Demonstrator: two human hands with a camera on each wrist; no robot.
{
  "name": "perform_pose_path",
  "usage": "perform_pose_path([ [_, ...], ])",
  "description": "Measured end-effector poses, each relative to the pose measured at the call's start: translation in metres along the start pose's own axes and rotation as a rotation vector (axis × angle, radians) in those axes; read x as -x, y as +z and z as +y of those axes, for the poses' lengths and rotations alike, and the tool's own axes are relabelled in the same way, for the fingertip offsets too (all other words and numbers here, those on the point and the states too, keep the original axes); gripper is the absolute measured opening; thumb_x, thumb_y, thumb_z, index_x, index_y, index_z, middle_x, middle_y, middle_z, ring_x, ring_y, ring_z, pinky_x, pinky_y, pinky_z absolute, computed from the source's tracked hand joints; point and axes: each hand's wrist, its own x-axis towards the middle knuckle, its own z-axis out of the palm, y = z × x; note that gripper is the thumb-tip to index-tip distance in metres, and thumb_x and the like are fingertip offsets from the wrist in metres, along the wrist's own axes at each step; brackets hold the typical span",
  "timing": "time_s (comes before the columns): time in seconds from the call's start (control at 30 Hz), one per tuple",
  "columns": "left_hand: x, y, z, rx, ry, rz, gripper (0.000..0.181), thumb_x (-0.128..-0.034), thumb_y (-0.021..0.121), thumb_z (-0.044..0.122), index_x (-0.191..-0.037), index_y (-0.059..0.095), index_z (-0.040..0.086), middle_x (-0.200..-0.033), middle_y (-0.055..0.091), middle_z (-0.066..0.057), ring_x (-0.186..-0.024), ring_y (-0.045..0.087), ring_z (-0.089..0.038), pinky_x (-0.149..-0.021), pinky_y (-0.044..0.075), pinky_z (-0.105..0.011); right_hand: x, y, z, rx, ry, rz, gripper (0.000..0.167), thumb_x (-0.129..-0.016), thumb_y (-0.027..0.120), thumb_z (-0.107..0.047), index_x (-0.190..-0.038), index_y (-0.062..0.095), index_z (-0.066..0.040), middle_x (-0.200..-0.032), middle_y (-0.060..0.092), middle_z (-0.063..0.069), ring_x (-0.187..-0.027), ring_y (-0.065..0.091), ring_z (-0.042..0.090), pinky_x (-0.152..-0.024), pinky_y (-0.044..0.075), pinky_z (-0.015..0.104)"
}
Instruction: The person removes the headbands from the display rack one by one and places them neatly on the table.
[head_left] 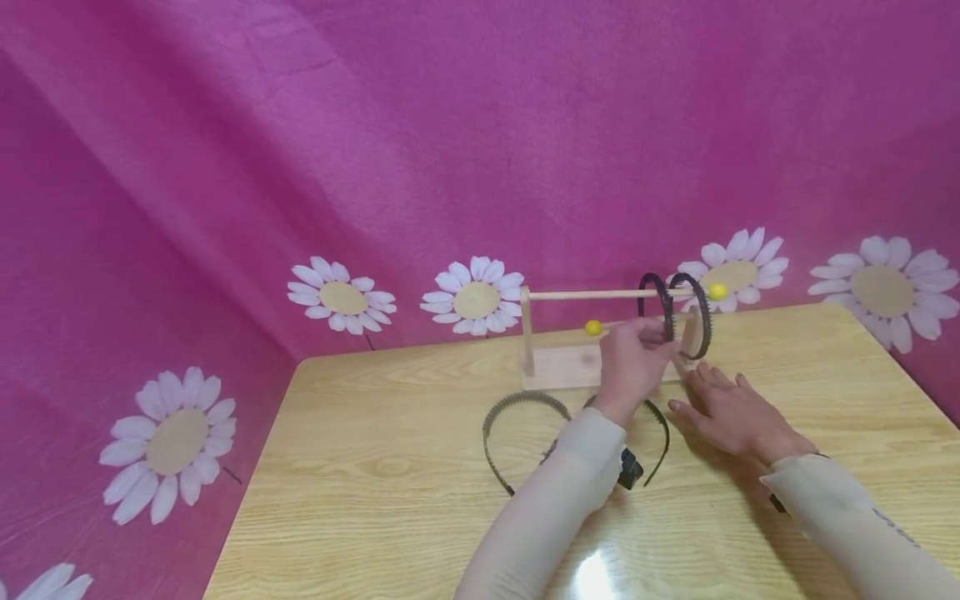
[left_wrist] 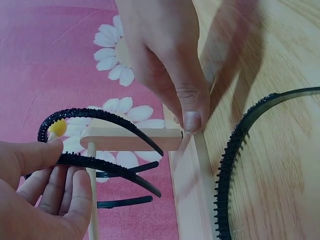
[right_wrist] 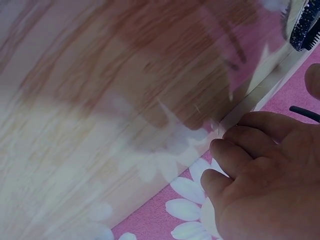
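Note:
My left hand (head_left: 633,358) pinches a black toothed headband (left_wrist: 110,167) between thumb and fingers. That headband loops around the upper rod (head_left: 585,294) of a wooden rack. Beside it, nearer the rod's yellow end knob (head_left: 717,292), hangs another black headband (head_left: 703,317) with a beaded-looking surface. My right hand (head_left: 738,412) is low at the rack's right end, its fingers loosely extended near the wooden base (head_left: 562,367). In the left wrist view its thumb is by the foot of the post (left_wrist: 135,139); whether it touches is unclear.
Two more headbands lie on the wooden table in front of the rack: one at the left (head_left: 525,397), one partly behind my left forearm (head_left: 660,417). A lower yellow knob (head_left: 593,327) shows beside my left hand. Behind the table hangs a pink flowered cloth (head_left: 480,167).

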Motion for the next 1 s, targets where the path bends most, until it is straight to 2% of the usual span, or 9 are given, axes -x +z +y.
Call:
perform_pose_path([
  [0.27, 0.000, -0.005, 0.001, -0.016, 0.020, 0.024, 0.016, -0.0820, 0.083, 0.009, -0.097, 0.077, 0.011, -0.082, 0.071, 0.010, -0.070, 0.061, 0.004, -0.067, 0.051, -0.011, -0.001, 0.001, -0.001, 0.018, -0.001, 0.002, 0.078, -0.105, 0.042, -0.052, -0.156, 0.024, 0.004, -0.151, 0.026, 0.040, -0.138, 0.025, 0.058, -0.111, 0.014, 0.074],
  [0.47, 0.000, -0.009, 0.002, 0.005, 0.062, 0.023, 0.017, -0.0821, 0.083, 0.009, -0.098, 0.077, 0.009, -0.082, 0.071, 0.008, -0.069, 0.061, 0.004, -0.066, 0.052, -0.011, -0.001, -0.001, -0.001, 0.009, -0.009, 0.000, 0.077, -0.105, 0.042, -0.052, -0.156, 0.023, 0.003, -0.154, 0.025, 0.037, -0.140, 0.022, 0.057, -0.112, 0.012, 0.073],
  [0.6, 0.000, -0.010, 0.005, -0.009, 0.066, 0.021, 0.018, -0.0825, 0.082, 0.009, -0.099, 0.076, 0.010, -0.082, 0.071, 0.010, -0.068, 0.060, 0.006, -0.065, 0.051, -0.010, -0.001, -0.001, -0.001, 0.007, -0.015, -0.003, 0.077, -0.105, 0.042, -0.051, -0.157, 0.022, 0.002, -0.154, 0.025, 0.035, -0.140, 0.021, 0.057, -0.111, 0.011, 0.074],
  [0.83, 0.001, -0.014, 0.013, -0.033, 0.083, 0.029, 0.019, -0.0827, 0.082, 0.009, -0.101, 0.076, 0.010, -0.084, 0.072, 0.009, -0.069, 0.061, 0.006, -0.068, 0.050, -0.009, -0.002, -0.001, 0.000, 0.001, -0.013, -0.001, 0.077, -0.106, 0.042, -0.051, -0.157, 0.021, 0.001, -0.154, 0.024, 0.036, -0.140, 0.021, 0.057, -0.111, 0.011, 0.074],
  [1.0, 0.002, -0.017, 0.020, -0.015, 0.098, 0.028, 0.019, -0.0831, 0.082, 0.007, -0.101, 0.076, 0.009, -0.085, 0.073, 0.007, -0.071, 0.062, 0.005, -0.069, 0.050, -0.009, -0.002, 0.000, 0.000, 0.000, -0.002, -0.006, 0.078, -0.105, 0.042, -0.052, -0.157, 0.021, 0.002, -0.154, 0.024, 0.038, -0.140, 0.022, 0.057, -0.111, 0.012, 0.074],
])
